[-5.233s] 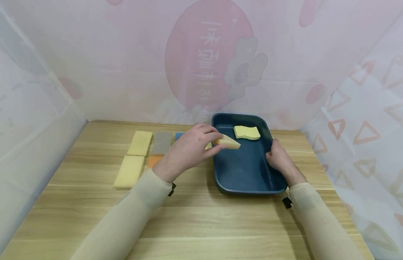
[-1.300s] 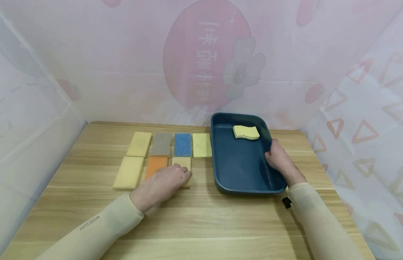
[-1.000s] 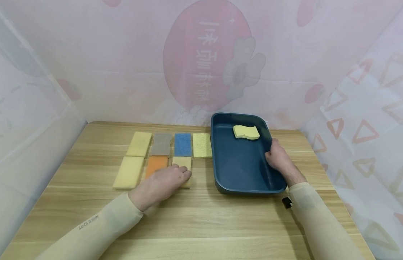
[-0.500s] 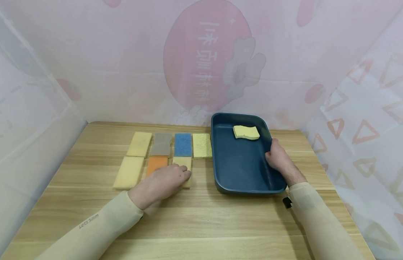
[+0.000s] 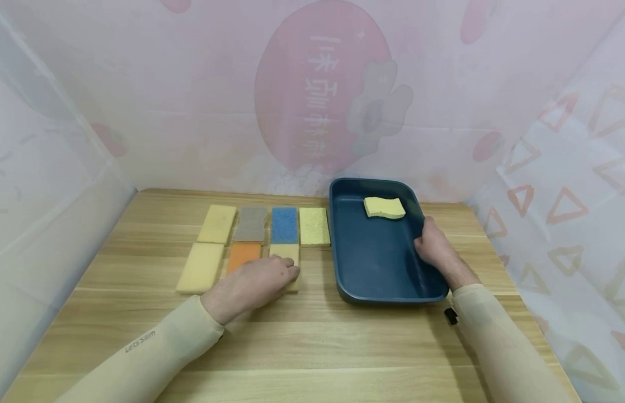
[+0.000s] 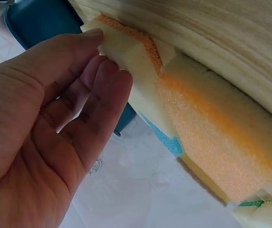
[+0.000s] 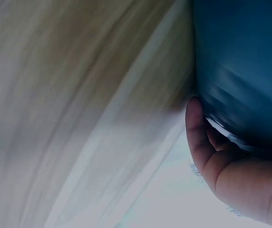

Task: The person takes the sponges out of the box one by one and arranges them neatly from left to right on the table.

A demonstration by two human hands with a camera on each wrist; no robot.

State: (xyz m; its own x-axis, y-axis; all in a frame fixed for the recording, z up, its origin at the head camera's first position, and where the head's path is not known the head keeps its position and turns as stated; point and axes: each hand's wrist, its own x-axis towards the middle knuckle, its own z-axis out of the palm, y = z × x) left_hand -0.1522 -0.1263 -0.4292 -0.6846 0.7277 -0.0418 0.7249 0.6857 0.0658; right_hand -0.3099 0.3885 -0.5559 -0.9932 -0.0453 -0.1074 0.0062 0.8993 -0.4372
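My left hand (image 5: 250,284) reaches over a cream sponge (image 5: 284,250) in the near row, fingertips right at its top. In the left wrist view this sponge (image 6: 126,53) has an orange scouring layer on its underside; thumb and fingers are loosely bent against it, not wrapped around it. Beside it lies an orange-topped sponge (image 5: 244,253), partly covered by the hand. My right hand (image 5: 438,251) grips the right rim of a dark blue tray (image 5: 385,266), its fingers out of sight under the wall. A yellow wavy sponge (image 5: 384,207) lies inside the tray, toward the far end.
Behind the left hand lie a blue-topped sponge (image 5: 284,225), a grey one (image 5: 252,224) and a speckled yellow one (image 5: 314,226) close against the tray. Two cream sponges (image 5: 201,267) lie further left. A fabric wall (image 5: 216,140) stands behind the wooden table (image 5: 302,347).
Five seconds ago my left hand held a cream sponge above the tray's left side; now it is over the near row. Just now the tray and right hand shift slightly rightward.
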